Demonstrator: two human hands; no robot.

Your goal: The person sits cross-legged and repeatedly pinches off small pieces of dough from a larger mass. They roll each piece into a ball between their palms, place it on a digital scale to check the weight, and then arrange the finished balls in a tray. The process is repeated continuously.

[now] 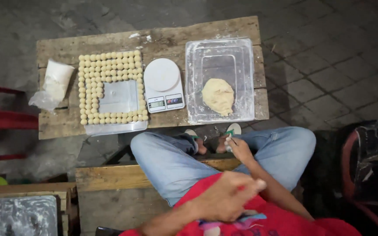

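Status: both hands are off the desk [66, 126], drawn in at the person's lap.

Left hand [226, 197]: grip closed into a loose fist against the red shirt; whether the pale spot at its fingertips is anything held cannot be told.

Right hand [240, 148]: lowered by the feet and sandals [235, 128], fingers drawn together. Whether this grip holds anything cannot be told.

Dough lump [218, 96]: lies untouched in the clear tub [195, 78], just ahead of the right grip. Left of the tub stands a white scale [162, 85], then a tray [117, 98] ringed with rows of small dough balls [110, 63]; a white bag [57, 81] sits farthest from both grips.

Judgement: the work appears paused between portions. Taking more dough would call for a forward reach into the tub with an opened grip.
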